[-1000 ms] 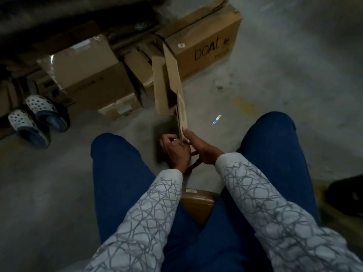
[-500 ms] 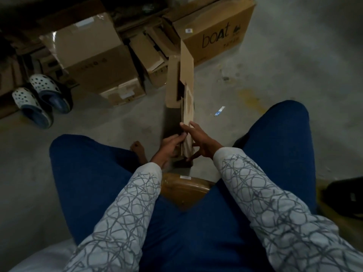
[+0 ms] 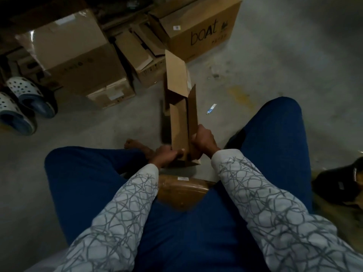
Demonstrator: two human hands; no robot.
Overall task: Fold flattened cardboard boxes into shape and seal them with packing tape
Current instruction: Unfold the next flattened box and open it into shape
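A narrow brown cardboard box stands on end on the concrete floor between my knees, half opened, with a flap sticking up at its far end. My left hand grips its near left edge, fingers curled over the board. My right hand grips the right panel, fingers wrapped round its edge. A brown roll of packing tape lies against my lap just below the box. The box's lower end is hidden behind my hands.
Several cardboard boxes are stacked at the back: a large plain one, a printed "boAt" box, smaller ones between. Two clogs sit at the left. A small blue-white scrap lies on the floor. A black object is at the right.
The flat board has been spread into a partly open tube. Both hands have shifted from touching its edge to gripping its two sides. My left knee has swung out and a bare foot shows.
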